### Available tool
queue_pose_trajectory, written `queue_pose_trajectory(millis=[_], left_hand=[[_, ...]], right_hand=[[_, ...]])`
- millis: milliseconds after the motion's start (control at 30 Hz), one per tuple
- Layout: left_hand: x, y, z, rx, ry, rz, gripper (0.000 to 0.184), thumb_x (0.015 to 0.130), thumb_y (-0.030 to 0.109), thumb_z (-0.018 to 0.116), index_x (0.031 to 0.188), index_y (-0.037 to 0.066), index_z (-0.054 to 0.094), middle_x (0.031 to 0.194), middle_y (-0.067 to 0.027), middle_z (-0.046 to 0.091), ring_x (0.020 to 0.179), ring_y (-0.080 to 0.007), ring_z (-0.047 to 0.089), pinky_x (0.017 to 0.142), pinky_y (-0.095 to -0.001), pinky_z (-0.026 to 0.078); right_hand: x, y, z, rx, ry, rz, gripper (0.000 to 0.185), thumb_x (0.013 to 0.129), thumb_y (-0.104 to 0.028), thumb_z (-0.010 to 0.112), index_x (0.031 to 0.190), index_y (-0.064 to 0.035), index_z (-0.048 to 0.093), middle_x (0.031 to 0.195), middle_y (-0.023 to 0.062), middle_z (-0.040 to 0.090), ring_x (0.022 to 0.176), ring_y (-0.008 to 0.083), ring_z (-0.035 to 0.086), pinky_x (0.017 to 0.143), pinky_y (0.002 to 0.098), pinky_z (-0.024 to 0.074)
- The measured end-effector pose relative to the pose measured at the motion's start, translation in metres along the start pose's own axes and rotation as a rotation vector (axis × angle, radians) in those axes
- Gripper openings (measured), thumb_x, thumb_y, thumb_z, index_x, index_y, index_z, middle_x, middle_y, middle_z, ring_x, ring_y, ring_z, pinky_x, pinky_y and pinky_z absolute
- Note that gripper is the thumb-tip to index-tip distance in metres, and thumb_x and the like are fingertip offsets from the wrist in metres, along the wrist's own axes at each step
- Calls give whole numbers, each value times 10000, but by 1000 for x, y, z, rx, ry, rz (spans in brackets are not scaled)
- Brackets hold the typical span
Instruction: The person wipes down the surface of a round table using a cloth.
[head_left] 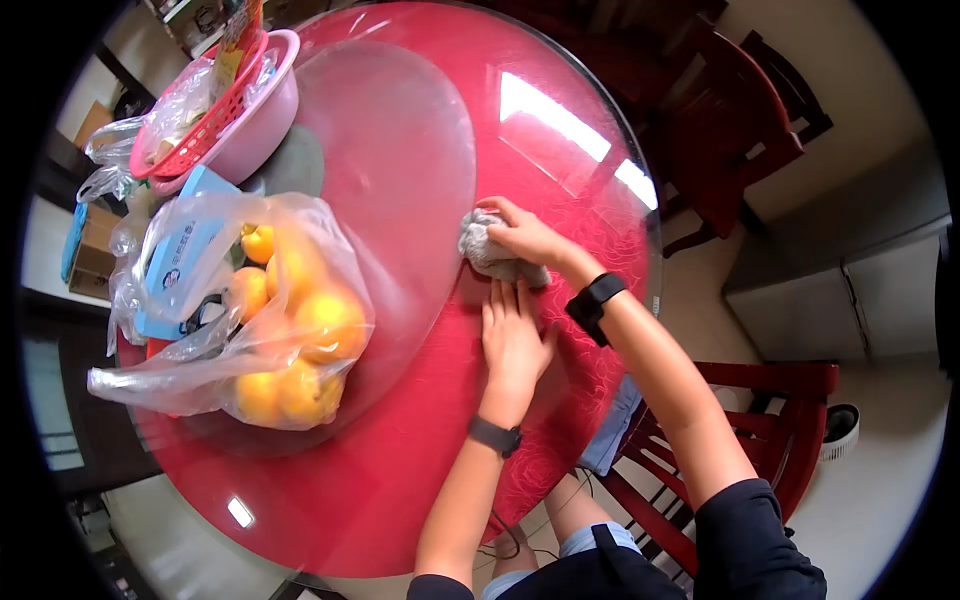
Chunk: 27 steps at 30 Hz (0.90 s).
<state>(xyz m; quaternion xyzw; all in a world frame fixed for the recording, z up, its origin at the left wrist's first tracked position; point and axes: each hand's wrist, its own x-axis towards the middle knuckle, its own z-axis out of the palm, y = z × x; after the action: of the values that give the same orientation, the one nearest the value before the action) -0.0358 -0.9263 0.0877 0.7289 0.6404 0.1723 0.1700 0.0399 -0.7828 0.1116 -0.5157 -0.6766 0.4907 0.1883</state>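
A crumpled grey cloth (485,243) lies on the red tabletop (420,470), which has a clear, shiny cover. My right hand (525,238) grips this cloth from above, its fingers curled over the bunched part. Just below it, my left hand (513,335) rests flat on the table with the fingers stretched out. Its fingertips reach the cloth's lower edge; whether they press on it I cannot tell. Dark bands circle both wrists.
Left of my hands, a clear plastic bag of orange fruit (300,320) sits on a round glass turntable (400,120). Behind it are a blue box (180,255) and a pink basin (265,120) with a red basket (205,125). Wooden chairs (790,440) stand at the right.
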Motion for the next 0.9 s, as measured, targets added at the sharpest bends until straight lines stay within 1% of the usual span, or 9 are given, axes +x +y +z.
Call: queue_pose_trajectory(millis=[100,133,233,367,533,567,633,767,900], left_hand=[[4,2,2,6,-3,24,886,743,437,656,1374,-52,273,1387,-262,319,1323,-341,267,1097,-433,193],[2,1,-1,-48,15,46,924,704,386,693,1366,-65,232,1378,-274,303,1305,-393,257,1083,-471,212],[7,0,-7,-87,52,94,928,684,362,699,1363,-66,233,1366,-284,310,1296,-406,259,1083,-480,211],[21,-2,-5,-9,-2,106,867,675,313,687,1334,-73,277,1343,-287,338,1285,-406,270,1079,-474,227],[82,9,-17,-157,-86,201,723,794,343,563,1342,-41,290,1369,-259,323,1296,-397,261,1083,-450,222],[101,14,-15,-235,-192,189,728,813,365,543,1354,-39,273,1402,-263,281,1315,-397,234,1094,-445,199],[140,27,-6,-296,-239,218,729,828,385,528,1358,-42,266,1420,-264,255,1325,-391,224,1100,-437,184],[194,78,31,-224,-166,360,747,812,396,532,1340,-70,285,1373,-289,321,1300,-380,283,1087,-424,214],[203,134,47,-296,-176,330,691,788,397,545,1232,-114,406,1319,-295,390,1254,-379,345,1069,-419,249]], right_hand=[[-11,-4,12,-276,197,-147,490,816,-278,454,1251,-54,453,1156,224,563,1141,341,493,1038,415,264],[-10,-2,17,-241,206,-238,477,834,-275,433,1250,-41,450,1140,223,566,1150,322,480,1048,420,204],[-18,-4,19,-326,221,-288,573,825,-383,503,1278,-40,431,1180,224,543,1155,313,476,1034,433,234],[-16,-3,2,-434,149,-351,768,724,-477,623,1303,-19,412,1267,200,496,1233,308,416,1033,464,257],[10,16,-45,-389,285,-167,810,692,-478,672,1317,-40,401,1292,209,472,1235,341,410,1071,467,223],[18,30,-60,-383,374,-164,811,690,-466,674,1323,-41,399,1270,220,492,1240,346,412,1101,473,163],[24,34,-97,-353,399,-55,818,672,-449,652,1320,-16,406,1309,211,468,1262,317,401,1111,486,133],[35,76,-165,-388,549,-55,817,675,-488,637,1312,-26,418,1231,235,523,1224,332,440,1112,466,117],[10,99,-210,-309,544,38,764,674,-445,700,1300,-93,440,1196,231,544,1166,350,484,1013,427,340]])
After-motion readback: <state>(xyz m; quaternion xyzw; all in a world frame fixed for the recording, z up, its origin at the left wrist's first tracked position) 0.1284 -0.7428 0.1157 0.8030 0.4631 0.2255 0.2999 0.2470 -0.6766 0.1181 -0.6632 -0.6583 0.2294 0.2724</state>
